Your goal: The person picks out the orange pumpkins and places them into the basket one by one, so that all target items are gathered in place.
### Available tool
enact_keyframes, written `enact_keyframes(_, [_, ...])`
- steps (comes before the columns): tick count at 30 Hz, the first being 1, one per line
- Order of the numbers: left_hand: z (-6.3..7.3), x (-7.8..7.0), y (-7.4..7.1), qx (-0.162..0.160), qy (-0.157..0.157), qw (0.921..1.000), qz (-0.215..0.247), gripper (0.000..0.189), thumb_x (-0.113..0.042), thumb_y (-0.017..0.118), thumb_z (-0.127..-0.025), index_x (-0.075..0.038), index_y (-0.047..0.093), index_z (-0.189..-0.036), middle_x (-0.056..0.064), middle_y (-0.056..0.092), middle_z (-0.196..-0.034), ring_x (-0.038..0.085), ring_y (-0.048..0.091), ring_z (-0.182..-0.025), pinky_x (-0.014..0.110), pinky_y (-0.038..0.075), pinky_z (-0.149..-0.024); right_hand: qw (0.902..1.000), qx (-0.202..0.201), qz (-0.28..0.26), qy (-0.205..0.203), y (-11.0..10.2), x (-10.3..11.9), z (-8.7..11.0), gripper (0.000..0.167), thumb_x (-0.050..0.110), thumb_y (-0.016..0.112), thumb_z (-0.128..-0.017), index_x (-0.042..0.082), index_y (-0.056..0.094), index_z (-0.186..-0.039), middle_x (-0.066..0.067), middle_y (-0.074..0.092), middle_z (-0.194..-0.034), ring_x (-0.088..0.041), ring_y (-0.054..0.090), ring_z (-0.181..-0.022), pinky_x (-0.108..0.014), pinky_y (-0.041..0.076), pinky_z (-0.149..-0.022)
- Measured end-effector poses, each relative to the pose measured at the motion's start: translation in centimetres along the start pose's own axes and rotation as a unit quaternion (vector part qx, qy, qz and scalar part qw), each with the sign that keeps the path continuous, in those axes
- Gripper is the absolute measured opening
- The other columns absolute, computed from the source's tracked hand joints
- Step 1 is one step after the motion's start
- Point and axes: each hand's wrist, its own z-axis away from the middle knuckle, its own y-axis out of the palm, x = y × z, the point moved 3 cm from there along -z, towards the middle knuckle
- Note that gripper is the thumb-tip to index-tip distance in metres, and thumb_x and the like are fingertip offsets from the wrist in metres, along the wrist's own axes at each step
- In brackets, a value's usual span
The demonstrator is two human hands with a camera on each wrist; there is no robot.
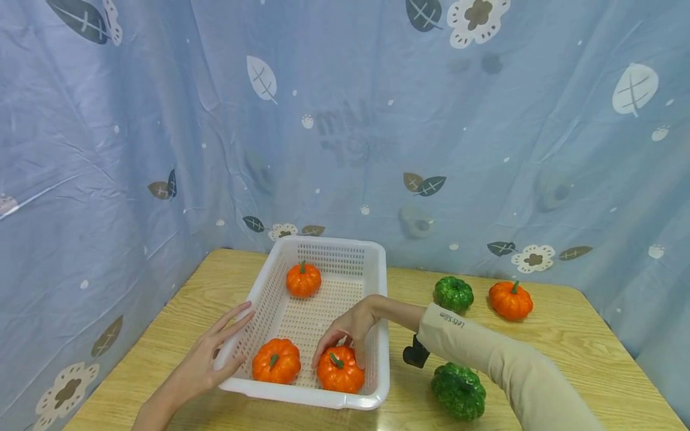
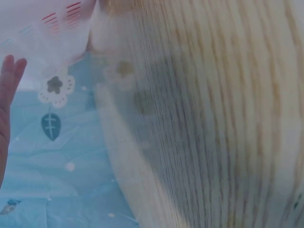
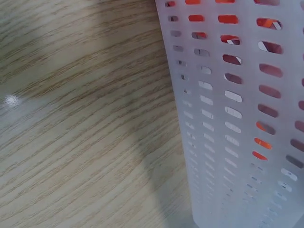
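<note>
A white perforated plastic basket (image 1: 302, 392) stands on the table with three small orange pumpkins inside. Within its front right corner, my right hand (image 1: 350, 326) grips one orange pumpkin (image 1: 341, 374) from above, fingers and thumb around its sides. Another orange pumpkin (image 1: 277, 362) lies at the front left, and a third pumpkin (image 1: 303, 280) is at the back left. Along the basket's left rim my left hand (image 1: 202, 362) rests with its fingers extended. Those fingers (image 2: 6, 90) show at the edge of the left wrist view. The right wrist view has only the basket's slotted side wall (image 3: 216, 118) and table.
Right of the basket, a green pumpkin (image 1: 454, 293) and an orange pumpkin (image 1: 510, 300) sit toward the back of the wooden table (image 1: 571, 341). Nearer the front is another green pumpkin (image 1: 458, 392). A small black object (image 1: 415, 354) shows beside the right sleeve. Blue patterned curtain (image 1: 345, 137) hangs behind.
</note>
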Motion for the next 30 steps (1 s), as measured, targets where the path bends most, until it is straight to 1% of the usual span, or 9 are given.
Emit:
enact_keyframes(8, [0.0,-0.1,0.2,0.003,-0.002,0.9999,0.010,0.062,-0.009,0.073,-0.080,-0.003,0.051,-0.137,0.013,0.037,-0.149,0.014,0.044,-0.126,0.034,0.051,-0.084,1.0000,0.000,-0.010,0.001,0.3,0.1,0.2,0.080,-0.025,0.064,-0.074,-0.002,0.035,-0.145,-0.006,0.037,-0.150,0.002,0.042,-0.123,-0.024,0.035,-0.104])
enact_keyframes(10, [0.0,-0.1,0.2,0.003,-0.002,1.0000,0.005,0.062,-0.009,0.073,-0.079,-0.003,0.051,-0.137,0.013,0.037,-0.149,0.015,0.043,-0.128,0.038,0.052,-0.084,1.0000,-0.005,-0.007,0.001,0.2,0.3,0.4,0.080,-0.025,0.064,-0.074,-0.002,0.035,-0.145,-0.007,0.037,-0.150,0.002,0.040,-0.125,-0.024,0.034,-0.104])
enact_keyframes(12, [0.1,-0.1,0.2,0.001,0.001,1.0000,0.006,0.063,-0.009,0.072,-0.079,-0.003,0.051,-0.138,0.014,0.037,-0.149,0.015,0.041,-0.130,0.047,0.050,-0.085,0.9999,-0.012,-0.001,0.002,0.1,0.5,0.6,0.079,-0.024,0.065,-0.074,-0.002,0.036,-0.145,-0.008,0.037,-0.150,0.001,0.039,-0.127,-0.024,0.033,-0.105])
enact_keyframes(15, [0.0,-0.2,0.1,-0.002,0.007,0.9999,0.008,0.063,-0.009,0.072,-0.079,-0.003,0.050,-0.138,0.014,0.038,-0.148,0.014,0.036,-0.133,0.061,0.045,-0.084,0.9996,-0.028,0.008,0.005,-0.2,0.8,1.0,0.077,-0.022,0.065,-0.075,-0.001,0.038,-0.144,-0.008,0.038,-0.150,-0.003,0.038,-0.131,-0.025,0.031,-0.106])
enact_keyframes(17, [0.0,-0.2,0.2,-0.002,0.010,0.9999,0.007,0.063,-0.008,0.072,-0.079,-0.003,0.050,-0.138,0.015,0.038,-0.148,0.013,0.035,-0.134,0.062,0.045,-0.083,0.9989,-0.045,0.007,0.011,-0.4,0.8,1.5,0.076,-0.020,0.066,-0.077,0.002,0.039,-0.144,-0.007,0.038,-0.150,-0.006,0.038,-0.132,-0.027,0.031,-0.107])
enact_keyframes(20, [0.0,-0.2,0.2,-0.002,0.010,0.9999,-0.004,0.063,-0.009,0.072,-0.079,-0.003,0.051,-0.138,0.014,0.038,-0.148,0.011,0.036,-0.133,0.056,0.048,-0.084,0.9964,-0.085,-0.001,0.007,-0.9,1.0,2.8,0.076,-0.017,0.067,-0.078,0.005,0.039,-0.145,-0.006,0.038,-0.151,-0.014,0.038,-0.134,-0.032,0.031,-0.108])
enact_keyframes(22, [0.0,-0.2,0.2,-0.002,0.008,0.9999,-0.009,0.064,-0.009,0.073,-0.079,-0.004,0.050,-0.138,0.013,0.038,-0.149,0.009,0.035,-0.133,0.054,0.048,-0.084,0.9936,-0.112,-0.008,-0.009,-1.3,1.1,3.9,0.074,-0.015,0.065,-0.080,0.005,0.038,-0.146,-0.008,0.036,-0.152,-0.020,0.036,-0.136,-0.038,0.030,-0.110])
enact_keyframes(27, [0.1,-0.1,0.1,-0.006,0.011,0.9998,-0.013,0.065,-0.009,0.073,-0.079,-0.005,0.050,-0.139,0.012,0.038,-0.149,0.007,0.033,-0.134,0.058,0.047,-0.083,0.9810,-0.168,-0.040,-0.088,-1.4,1.1,6.9,0.066,-0.010,0.062,-0.086,0.000,0.036,-0.146,-0.019,0.031,-0.152,-0.037,0.028,-0.139,-0.052,0.026,-0.110])
enact_keyframes(30, [0.2,0.0,0.1,-0.005,0.011,0.9999,-0.009,0.065,-0.008,0.073,-0.079,-0.004,0.049,-0.139,0.013,0.038,-0.149,0.007,0.033,-0.134,0.058,0.048,-0.082,0.9690,-0.201,-0.049,-0.136,-0.9,0.7,8.8,0.064,-0.002,0.063,-0.089,-0.001,0.034,-0.146,-0.018,0.031,-0.152,-0.040,0.026,-0.139,-0.051,0.025,-0.111])
